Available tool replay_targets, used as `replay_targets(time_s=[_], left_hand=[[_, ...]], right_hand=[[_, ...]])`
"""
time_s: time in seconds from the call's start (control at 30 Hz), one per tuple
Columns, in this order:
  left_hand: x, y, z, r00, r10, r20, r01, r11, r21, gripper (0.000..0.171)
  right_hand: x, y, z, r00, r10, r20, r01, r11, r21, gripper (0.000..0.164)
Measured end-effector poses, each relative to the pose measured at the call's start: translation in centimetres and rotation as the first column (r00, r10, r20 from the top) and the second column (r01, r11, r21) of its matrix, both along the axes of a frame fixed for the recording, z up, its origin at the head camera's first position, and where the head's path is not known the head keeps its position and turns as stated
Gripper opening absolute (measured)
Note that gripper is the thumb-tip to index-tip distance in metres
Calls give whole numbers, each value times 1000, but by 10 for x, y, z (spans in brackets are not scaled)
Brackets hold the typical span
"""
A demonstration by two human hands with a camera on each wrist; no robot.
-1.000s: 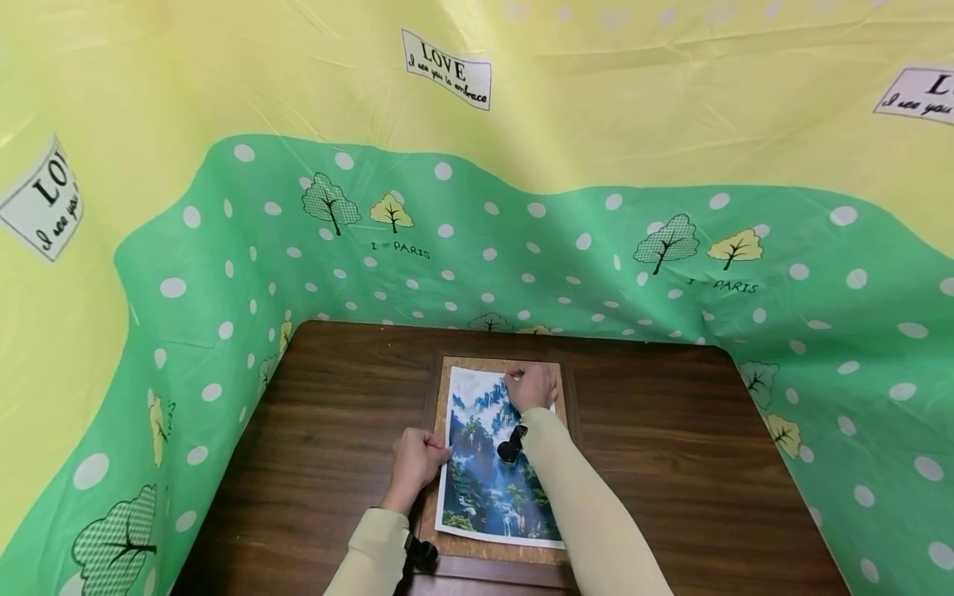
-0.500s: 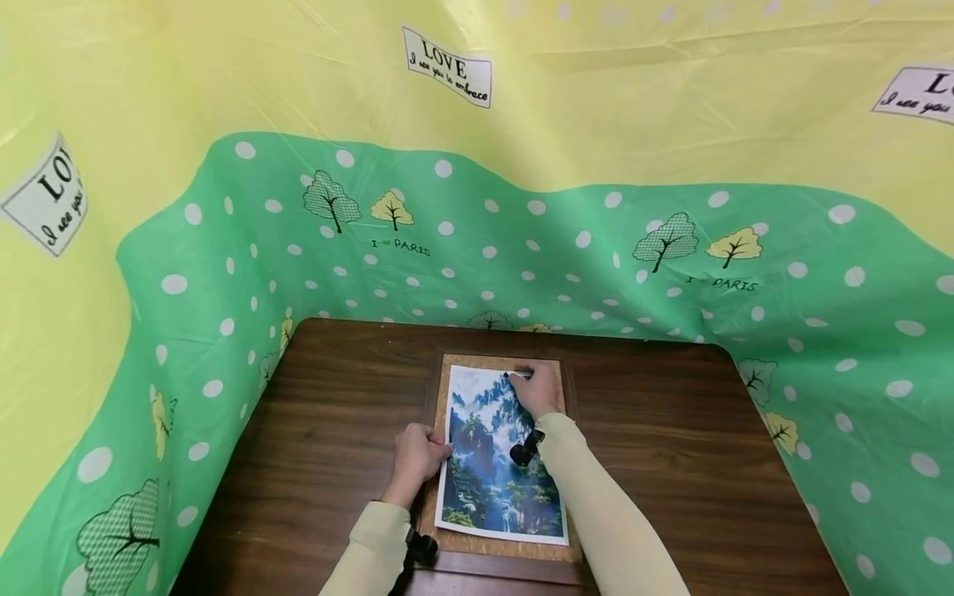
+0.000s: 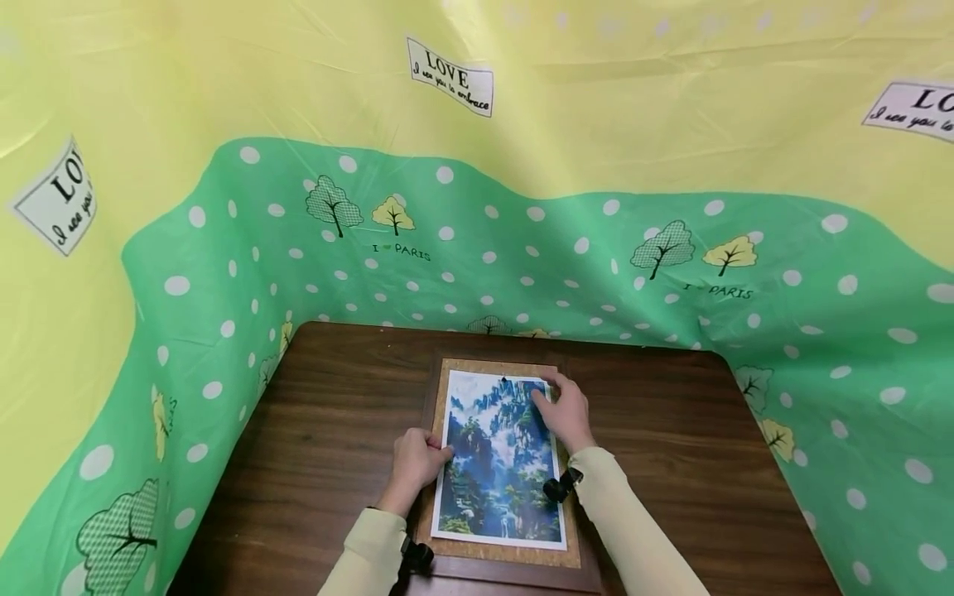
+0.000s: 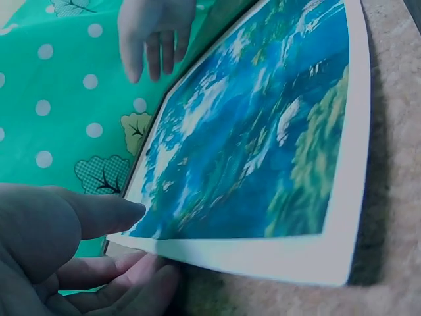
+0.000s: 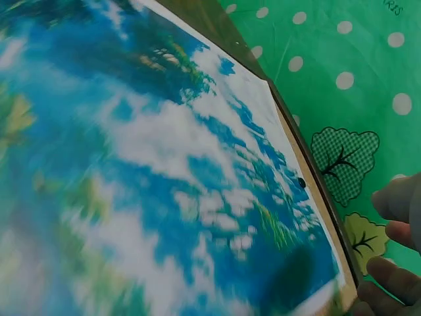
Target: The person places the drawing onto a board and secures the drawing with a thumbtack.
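Note:
A printed mountain-and-waterfall picture (image 3: pixel 495 463) with a white border lies on a cork board (image 3: pixel 514 550). At its top edge, near the middle, sits a small black pin (image 3: pixel 503 379), also seen as a dark dot in the right wrist view. My left hand (image 3: pixel 417 463) pinches the picture's left edge; in the left wrist view the thumb (image 4: pixel 112 214) is above the paper and fingers are below it. Close to the top right corner is my right hand (image 3: pixel 566 410), fingers loosely bent and holding nothing. The right wrist view shows only its fingertips.
The cork board's dark frame (image 3: pixel 427 406) rests on a brown wooden table (image 3: pixel 671 463). A green and yellow patterned curtain (image 3: pixel 522 240) hangs around the table's back and sides. Each wrist carries a small black camera (image 3: pixel 555 490).
My right hand has left the top middle of the picture and moved right and slightly down, exposing the black pin. The left hand stays at the left edge.

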State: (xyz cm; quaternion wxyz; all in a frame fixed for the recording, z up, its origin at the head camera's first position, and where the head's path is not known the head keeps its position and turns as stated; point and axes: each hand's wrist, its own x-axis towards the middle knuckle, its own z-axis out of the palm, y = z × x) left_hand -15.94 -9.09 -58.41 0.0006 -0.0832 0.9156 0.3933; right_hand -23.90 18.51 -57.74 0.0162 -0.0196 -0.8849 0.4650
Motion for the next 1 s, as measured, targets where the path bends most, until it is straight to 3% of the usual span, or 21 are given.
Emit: replay_targets(time_s=[0.17, 0.3, 0.37, 0.5, 0.57, 0.67, 0.8, 1.0], left_hand=[[-2, -8, 2, 999, -13, -31, 13, 1000, 8, 22], [-5, -18, -2, 990, -58, -129, 58, 998, -3, 16], [-7, -24, -6, 967, -108, -231, 103, 994, -35, 21], [-9, -38, -10, 888, -194, -417, 147, 979, -142, 41], [-10, -45, -9, 859, -218, -464, 133, 969, -207, 51], [-13, -56, -7, 833, -256, -490, 106, 944, -313, 64], [-18, -69, -3, 833, -296, -466, 80, 900, -428, 79], [-23, -83, -1, 873, -312, -375, 85, 854, -514, 94]], right_hand=[[15, 13, 3, 999, 31, -10, -30, 999, 26, 50], [28, 22, 5, 999, 32, -18, -30, 997, 68, 53], [35, 27, 6, 999, 30, -34, -26, 995, 96, 53], [47, 37, 9, 996, 25, -87, -11, 987, 159, 54], [52, 44, 10, 992, 29, -120, -5, 981, 193, 55], [59, 55, 9, 986, 35, -162, 5, 970, 244, 58], [66, 70, 5, 976, 43, -214, 28, 947, 321, 63], [77, 91, -3, 962, 53, -268, 77, 889, 451, 69]])
